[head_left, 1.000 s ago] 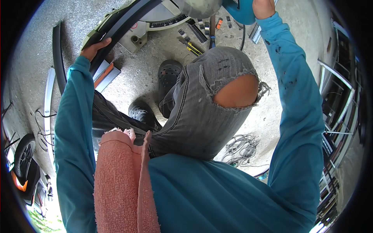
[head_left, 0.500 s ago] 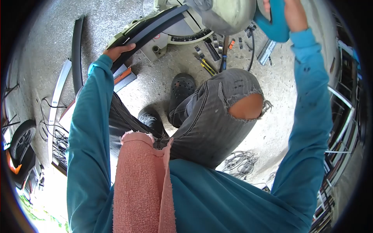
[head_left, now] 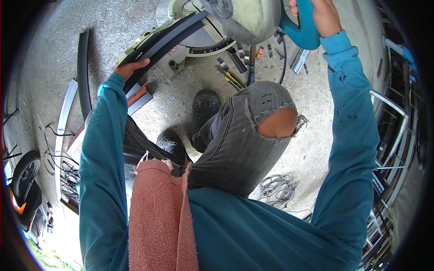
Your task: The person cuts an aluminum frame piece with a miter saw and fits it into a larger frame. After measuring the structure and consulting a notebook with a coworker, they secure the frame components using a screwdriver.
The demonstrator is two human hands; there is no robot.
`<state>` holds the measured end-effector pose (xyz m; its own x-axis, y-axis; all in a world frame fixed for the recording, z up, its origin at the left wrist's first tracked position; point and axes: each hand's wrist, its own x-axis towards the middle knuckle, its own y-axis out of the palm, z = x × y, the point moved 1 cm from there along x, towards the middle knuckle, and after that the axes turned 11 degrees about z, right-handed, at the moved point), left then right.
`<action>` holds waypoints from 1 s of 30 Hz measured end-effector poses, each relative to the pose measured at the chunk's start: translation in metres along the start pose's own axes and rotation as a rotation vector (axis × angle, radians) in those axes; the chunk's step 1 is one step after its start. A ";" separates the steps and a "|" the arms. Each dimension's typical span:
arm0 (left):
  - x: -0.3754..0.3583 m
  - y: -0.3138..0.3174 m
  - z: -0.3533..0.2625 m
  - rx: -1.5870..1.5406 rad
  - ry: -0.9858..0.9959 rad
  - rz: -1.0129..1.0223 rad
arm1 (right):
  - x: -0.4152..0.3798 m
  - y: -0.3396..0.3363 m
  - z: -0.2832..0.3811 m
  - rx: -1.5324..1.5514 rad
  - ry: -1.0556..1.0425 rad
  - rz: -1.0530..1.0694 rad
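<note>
Long black stiff-looking profile strip [head_left: 169, 36], lying across the grey mitre saw's bed [head_left: 199, 38], is pinned by the left hand [head_left: 131, 69] curled over its near end, probably light and rigid, while the right hand [head_left: 323, 16] grips the saw's teal handle [head_left: 303, 31].

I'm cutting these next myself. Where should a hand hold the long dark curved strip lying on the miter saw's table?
Grip the long dark curved strip at its free end, left of the grey blade guard, from above, as the left hand does. Its length overhangs there, well clear of the blade.
</note>
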<state>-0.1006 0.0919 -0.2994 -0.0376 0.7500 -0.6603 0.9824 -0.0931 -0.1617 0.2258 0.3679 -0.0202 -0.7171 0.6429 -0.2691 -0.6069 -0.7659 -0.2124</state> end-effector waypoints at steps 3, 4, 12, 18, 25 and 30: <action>0.003 -0.002 0.007 -0.030 -0.012 0.012 | -0.001 -0.001 -0.008 0.002 0.002 -0.045; 0.002 -0.002 0.005 -0.043 -0.015 0.021 | -0.001 -0.001 -0.009 -0.008 -0.005 -0.043; -0.009 0.004 -0.012 -0.096 0.052 0.026 | -0.004 0.001 -0.009 -0.078 -0.019 -0.056; -0.001 0.001 -0.002 -0.094 0.057 0.035 | -0.004 -0.002 -0.014 -0.050 -0.045 -0.018; -0.002 0.001 -0.003 -0.101 0.066 0.047 | -0.004 -0.002 -0.016 -0.045 -0.063 -0.011; -0.003 0.001 -0.004 -0.068 0.053 0.051 | -0.004 -0.001 -0.014 -0.021 -0.058 0.006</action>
<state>-0.0993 0.0925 -0.2949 0.0205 0.7791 -0.6265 0.9930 -0.0888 -0.0780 0.2344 0.3663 -0.0324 -0.7397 0.6375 -0.2153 -0.5956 -0.7693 -0.2312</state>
